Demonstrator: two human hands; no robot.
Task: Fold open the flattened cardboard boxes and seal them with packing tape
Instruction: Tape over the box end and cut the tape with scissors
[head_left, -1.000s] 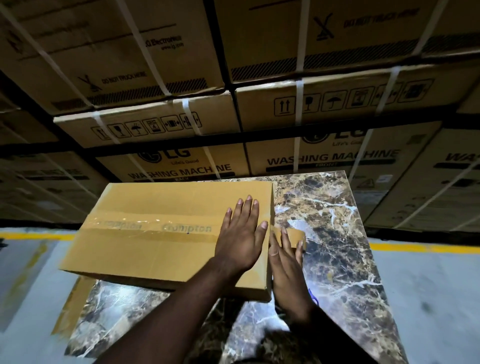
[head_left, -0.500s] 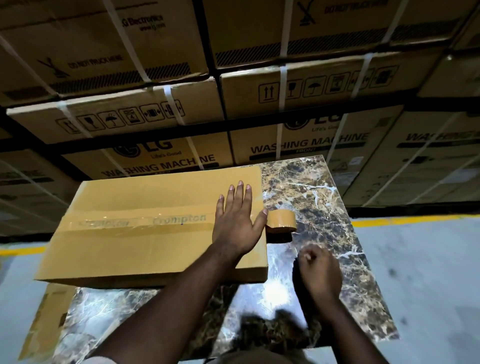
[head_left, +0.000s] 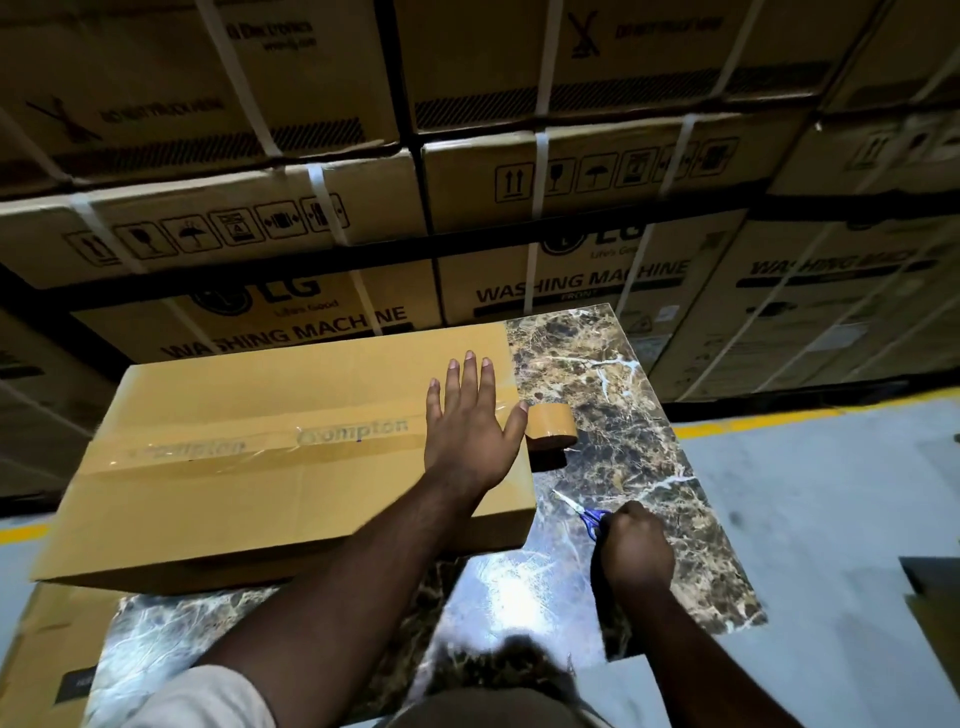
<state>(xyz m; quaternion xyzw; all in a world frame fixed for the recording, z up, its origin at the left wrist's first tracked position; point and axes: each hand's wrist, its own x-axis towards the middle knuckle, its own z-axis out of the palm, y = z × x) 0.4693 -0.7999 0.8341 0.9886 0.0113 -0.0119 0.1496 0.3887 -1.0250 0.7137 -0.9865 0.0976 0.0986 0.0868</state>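
flat palm on the taped box, fist on the scissors

head view: cardboard box lies on the marble tabletop, covering its left part and overhanging the left edge. a strip of clear packing tape printed "crompton" runs along the top of the box over the seam. left hand rests palm down on the right end of the box top, fingers straight and slightly spread, thumb stretched out toward the right edge; it lies over the end of the tape strip and holds nothing. tape roll, brown, sits on the tabletop just beside the right edge of the box, close to the left thumb; whether thumb and roll touch cannot be told. right hand is curled into a fist low on the tabletop, near the front right corner of the box, and grips the blue handles of a pair of scissors. the scissor blades point up and to the left toward the box, tip apart from it. behind the tabletop stand stacked washing machine cartons bound with white straps. more flat cardboard shows below the tabletop at the lower left. grey floor with a yellow line lies to the right.
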